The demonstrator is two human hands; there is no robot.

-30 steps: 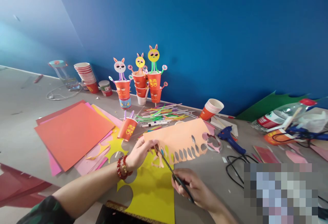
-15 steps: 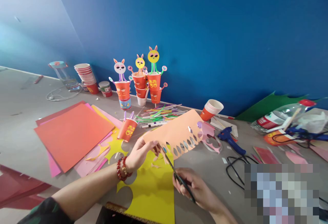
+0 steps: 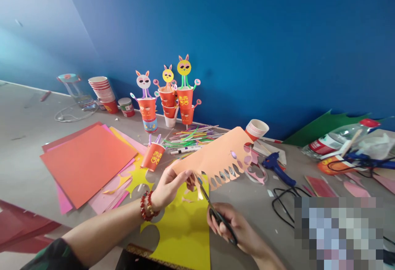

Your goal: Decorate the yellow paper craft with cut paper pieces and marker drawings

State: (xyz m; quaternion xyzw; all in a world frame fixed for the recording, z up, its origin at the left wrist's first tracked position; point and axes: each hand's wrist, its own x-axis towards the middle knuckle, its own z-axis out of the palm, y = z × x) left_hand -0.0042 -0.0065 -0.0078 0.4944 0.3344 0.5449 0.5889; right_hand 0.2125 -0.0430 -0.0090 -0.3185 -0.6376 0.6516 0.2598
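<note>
My left hand (image 3: 174, 185) pinches the lower left edge of a peach sheet of paper (image 3: 212, 154), held above the table. A row of leaf-shaped holes runs along the sheet's lower edge. In my right hand (image 3: 230, 224) is a pair of scissors (image 3: 212, 209) with dark handles. Their blades meet the paper's lower edge close to my left fingertips, where a loose strip hangs down. Beneath both hands lies a yellow sheet (image 3: 185, 237) with rounded cut-outs.
Behind stand paper-cup figures (image 3: 147, 107), with straws (image 3: 197, 136) in front. Stacked coloured paper (image 3: 86, 159) lies left, near a cup stack (image 3: 103, 93). Rightward are more cups (image 3: 257, 128), a blue glue gun (image 3: 279, 169), its cable and a plastic bottle (image 3: 342, 138).
The peach sheet has turned and tilted slightly, its right end shifting right over the cups and the purple scrap. The scissor blades stay at its lower edge; both hands moved little.
</note>
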